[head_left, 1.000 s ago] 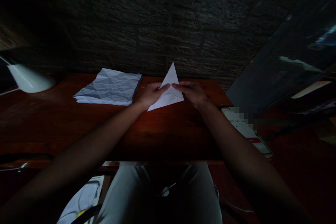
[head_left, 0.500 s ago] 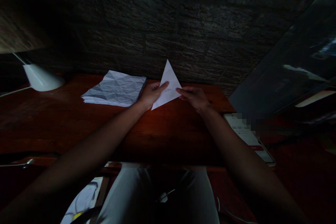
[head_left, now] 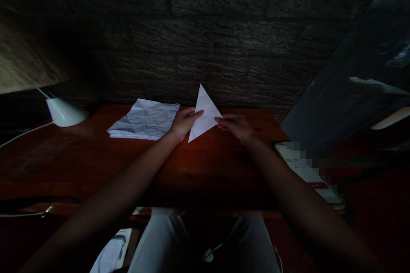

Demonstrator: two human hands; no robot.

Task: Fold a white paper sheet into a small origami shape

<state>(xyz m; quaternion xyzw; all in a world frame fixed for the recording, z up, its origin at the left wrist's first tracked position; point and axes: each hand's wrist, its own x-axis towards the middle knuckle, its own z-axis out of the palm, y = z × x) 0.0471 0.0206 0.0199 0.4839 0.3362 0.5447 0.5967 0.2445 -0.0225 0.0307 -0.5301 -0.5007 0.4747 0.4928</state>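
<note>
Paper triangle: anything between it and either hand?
Nothing visible. The left hand holds the triangle directly by its left edge, thumb on top; the right hand pinches its right corner. The paper stack lies left of the left hand, not between.

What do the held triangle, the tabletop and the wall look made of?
Held triangle: matte white paper, by its thin, crisp edges.
Tabletop: probably varnished wood, reddish-brown with faint sheen.
Wall: likely rough stone or block, matte; ridged faces and joints show.
</note>
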